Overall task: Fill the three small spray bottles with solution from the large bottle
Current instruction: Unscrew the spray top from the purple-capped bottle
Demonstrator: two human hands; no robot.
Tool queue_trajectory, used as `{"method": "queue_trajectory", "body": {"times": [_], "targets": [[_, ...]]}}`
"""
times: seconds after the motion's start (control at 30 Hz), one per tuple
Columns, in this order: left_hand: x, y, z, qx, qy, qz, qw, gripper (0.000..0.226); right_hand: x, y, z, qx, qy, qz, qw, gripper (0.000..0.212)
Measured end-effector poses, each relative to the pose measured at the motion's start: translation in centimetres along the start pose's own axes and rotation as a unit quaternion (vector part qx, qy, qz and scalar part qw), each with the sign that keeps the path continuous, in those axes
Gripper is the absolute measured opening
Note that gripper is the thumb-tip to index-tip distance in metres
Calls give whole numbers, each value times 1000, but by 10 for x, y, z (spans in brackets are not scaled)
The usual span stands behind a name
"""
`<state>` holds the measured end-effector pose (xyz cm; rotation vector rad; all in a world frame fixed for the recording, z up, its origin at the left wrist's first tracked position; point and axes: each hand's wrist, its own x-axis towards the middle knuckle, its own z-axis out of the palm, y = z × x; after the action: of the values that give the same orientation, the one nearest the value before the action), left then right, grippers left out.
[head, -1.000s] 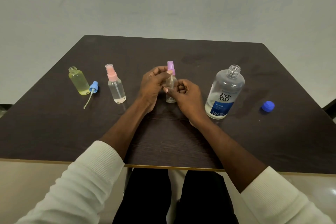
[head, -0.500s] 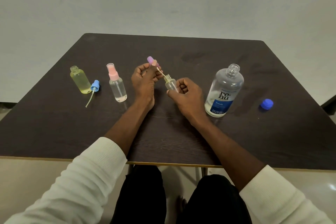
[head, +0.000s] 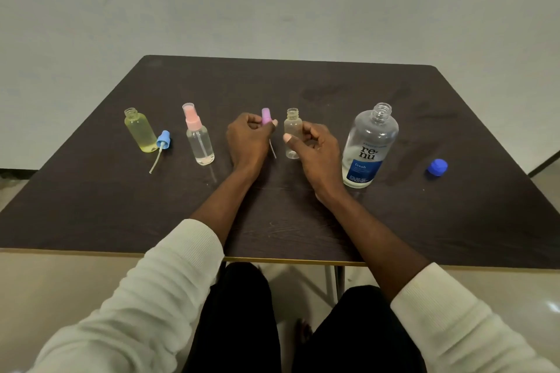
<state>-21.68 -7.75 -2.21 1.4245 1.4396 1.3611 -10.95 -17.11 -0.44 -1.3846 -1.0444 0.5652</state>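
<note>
My left hand (head: pixel 247 138) pinches the purple spray cap (head: pixel 266 116), its thin tube hanging down beside the hand. My right hand (head: pixel 315 148) holds a small clear bottle (head: pixel 292 133), uncapped and upright on the table. The large clear bottle (head: pixel 371 145) with a blue label stands open just to the right, liquid low in it. At the left stands a yellow bottle (head: pixel 140 130), uncapped, with its blue spray cap (head: pixel 163 139) lying beside it. A pink-capped bottle (head: pixel 198 138) stands between them.
The dark wooden table (head: pixel 303 221) carries everything. The large bottle's blue screw cap (head: pixel 437 167) lies at the far right. My legs show under the near edge; a pale wall and floor surround the table.
My left hand has pulled the purple spray cap with its tube out of the small clear bottle and moved it left. The right hand has set the bottle upright.
</note>
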Motion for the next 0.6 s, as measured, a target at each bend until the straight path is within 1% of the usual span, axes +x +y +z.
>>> {"method": "queue_trajectory", "body": {"times": [0.1, 0.2, 0.27, 0.43, 0.6], "targets": [[-1, 4, 2, 55, -17, 25, 998, 22, 3, 2, 0, -21, 8, 12, 1000, 33], [-1, 3, 5, 113, -15, 47, 992, 37, 3, 1, 1, -29, 9, 18, 999, 32], [-1, 0, 5, 121, -20, 47, 991, 41, 3, 1, 2, -22, 18, 21, 999, 30], [-3, 0, 4, 125, -23, 29, 991, 38, 2, 0, 1, 9, 30, 28, 999, 21], [-7, 6, 2, 124, -20, 27, 992, 38, 2, 0, 0, -3, 30, 37, 999, 22]]}}
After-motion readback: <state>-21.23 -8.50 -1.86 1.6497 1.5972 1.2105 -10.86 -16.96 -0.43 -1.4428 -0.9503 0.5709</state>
